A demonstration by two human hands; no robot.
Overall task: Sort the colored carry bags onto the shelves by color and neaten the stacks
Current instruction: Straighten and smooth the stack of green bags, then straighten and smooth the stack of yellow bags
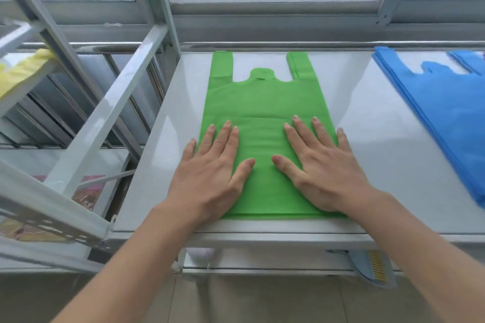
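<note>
A green carry bag stack point(262, 102) lies flat on the white shelf point(162, 144), handles pointing away from me. My left hand point(212, 168) rests palm down on its lower left part, fingers spread, the little finger off the edge on the shelf. My right hand point(320, 162) presses flat on the lower right part, fingers apart. Neither hand grips anything. A blue bag stack point(446, 113) lies on the same shelf to the right, running out of view. Some yellow bags point(18, 73) sit on a neighbouring shelf at far left.
Grey metal shelf posts and a slanted brace point(105, 113) stand to the left of the green stack. An upper shelf rail point(288, 8) crosses behind. Bare white shelf lies between the green and blue stacks. Lower shelves hold pinkish items point(89, 191) and a pale blue thing point(372, 267).
</note>
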